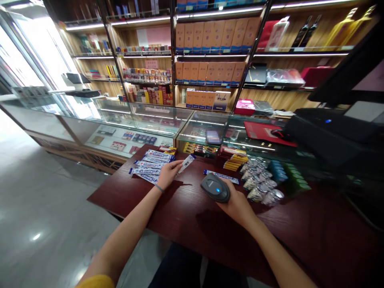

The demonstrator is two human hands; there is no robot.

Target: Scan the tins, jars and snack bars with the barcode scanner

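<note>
My left hand [169, 175] is closed on a small white and blue packet [186, 163], tilted up so that a barcode shows on it. In my right hand [237, 202] is a dark grey barcode scanner [215, 188] with a lit blue light; its head points toward the packet, and the two stay apart. Several similar blue and white packets [151, 165] lie overlapping on the table [177, 212], just beyond and left of my left hand. Another single packet [222, 176] lies flat behind the scanner, partly covered by it.
Right of the scanner stand several silver-lidded jars [260, 180], with yellow packs [235, 162], blue boxes [277, 171] and green boxes [295, 178] around them. Behind runs a glass display counter [144, 120]. A dark checkout machine [333, 128] and red mouse mat [264, 134] are at right.
</note>
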